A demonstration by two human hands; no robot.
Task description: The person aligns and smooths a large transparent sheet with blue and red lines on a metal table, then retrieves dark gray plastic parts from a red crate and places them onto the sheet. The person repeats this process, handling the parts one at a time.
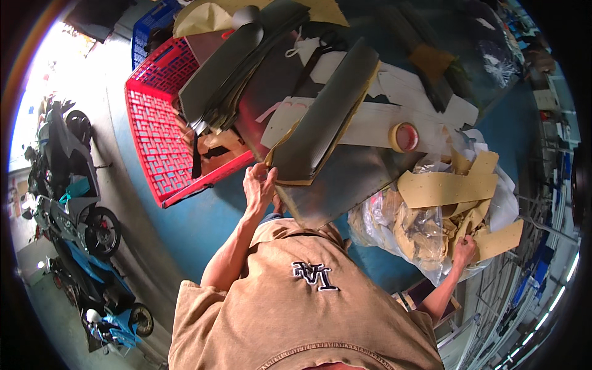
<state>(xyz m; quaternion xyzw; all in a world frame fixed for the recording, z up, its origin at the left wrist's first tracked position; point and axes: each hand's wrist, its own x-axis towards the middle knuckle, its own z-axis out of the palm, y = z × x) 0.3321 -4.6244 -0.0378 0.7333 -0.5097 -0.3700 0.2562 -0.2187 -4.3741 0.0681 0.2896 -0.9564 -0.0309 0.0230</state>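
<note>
My left hand is at the near left corner of a long stack of dark grey sheets with tan edges, its fingers pinched at the corner. That stack lies on a dark table, partly over white pattern-like pieces. Off to the right, my right hand is closed on a tan perforated sheet piece at a clear plastic bag stuffed with crumpled tan paper. Another tan perforated strip rests on top of the bag. The right fingertips are partly hidden.
A red plastic basket with scraps stands left of the table. Another dark sheet bundle leans over its rim. A tape roll and scissors lie on the table. Motorcycles stand far left; metal racking is at right.
</note>
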